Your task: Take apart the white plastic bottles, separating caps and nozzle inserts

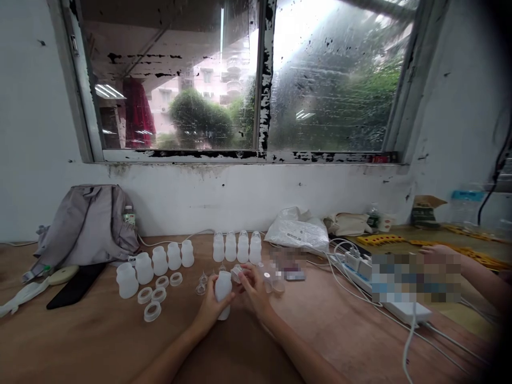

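Observation:
My left hand (212,306) is wrapped round a white baby bottle (223,287), held nearly upright just above the table. Close to its neck, the fingers of my right hand (255,290) pinch a round translucent bottle part (237,273); whether it is a collar or a cap I cannot tell. Several clear teats (202,285) lie left of my left hand. Past my right hand are several clear domed caps (278,287), partly covered by it. Farther left lie several translucent collar rings (152,311), in front of a row of open white bottles (144,268).
Several capped bottles (242,248) stand behind my hands. A grey backpack (94,224) and a black flat case (76,285) lie left. A plastic bag (298,232) rests by the wall. White power strips (404,309) with cables run along the right, near another person's arm (476,274).

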The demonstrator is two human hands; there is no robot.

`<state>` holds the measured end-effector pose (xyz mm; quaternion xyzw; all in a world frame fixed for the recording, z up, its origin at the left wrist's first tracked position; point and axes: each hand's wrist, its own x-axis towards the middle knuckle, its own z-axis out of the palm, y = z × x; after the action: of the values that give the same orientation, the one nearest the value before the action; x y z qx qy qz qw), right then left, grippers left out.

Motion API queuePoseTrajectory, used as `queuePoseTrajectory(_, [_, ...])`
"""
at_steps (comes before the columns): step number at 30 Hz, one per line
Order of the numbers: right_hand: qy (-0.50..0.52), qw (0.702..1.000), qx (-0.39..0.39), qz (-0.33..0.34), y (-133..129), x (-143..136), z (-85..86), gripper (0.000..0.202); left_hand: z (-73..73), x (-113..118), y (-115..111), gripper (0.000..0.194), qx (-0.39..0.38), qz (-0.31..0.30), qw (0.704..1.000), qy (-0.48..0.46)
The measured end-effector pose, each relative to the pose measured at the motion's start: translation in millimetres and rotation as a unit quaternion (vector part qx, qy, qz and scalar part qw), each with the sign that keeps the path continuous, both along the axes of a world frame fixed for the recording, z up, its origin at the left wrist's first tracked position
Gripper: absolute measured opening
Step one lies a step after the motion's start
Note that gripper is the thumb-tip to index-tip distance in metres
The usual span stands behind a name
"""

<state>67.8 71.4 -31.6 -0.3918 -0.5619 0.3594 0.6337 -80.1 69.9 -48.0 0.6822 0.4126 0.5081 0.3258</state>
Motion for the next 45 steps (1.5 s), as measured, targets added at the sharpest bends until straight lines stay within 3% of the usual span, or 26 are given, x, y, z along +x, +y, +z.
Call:
queuePoseTrajectory(5, [-0.012, 1.0, 0.005, 0.012, 2.0, 3.0, 0.3, 0.037, -0.5, -5.7, 1.3, 0.053, -0.008, -0.001, 1.0, 0.03])
queuePoseTrajectory(10, [-0.067, 0.997, -0.013, 0.038, 3.5, 8.4, 7.0, 0.036, 0.6, -8.3, 0.9, 0.041, -0.034, -0.021, 0.999, -0.002])
queuePoseTrajectory(16, [-0.074, 0.994, -0.022, 0.077, 0.9, 13.8, 16.6, 0.029, 4.1, -9.3, 0.6, 0.042, -0.05, -0.024, 0.998, -0.014])
queuePoseTrajectory(20, [-0.062, 0.996, -0.026, 0.066, 5.6, 18.4, 13.6, 0.029, 3.5, -10.3, 0.6, 0.041, -0.066, -0.029, 0.997, -0.015])
queuePoseTrajectory(33, [-0.043, 0.989, -0.055, 0.129, 16.5, 35.3, 12.5, 0.03, -2.0, -11.4, 7.6, 0.041, -0.102, -0.097, 0.987, -0.078])
queuePoseTrajectory(41, [-0.079, 0.986, -0.075, 0.129, 15.4, 34.8, 11.3, 0.036, 1.5, -12.3, 3.3, 0.042, -0.101, -0.107, 0.987, -0.056])
queuePoseTrajectory(45, [-0.142, 0.983, -0.073, 0.09, 12.6, 33.2, 12.5, 0.042, 6.5, -12.2, -1.7, 0.04, -0.099, -0.125, 0.986, -0.045])
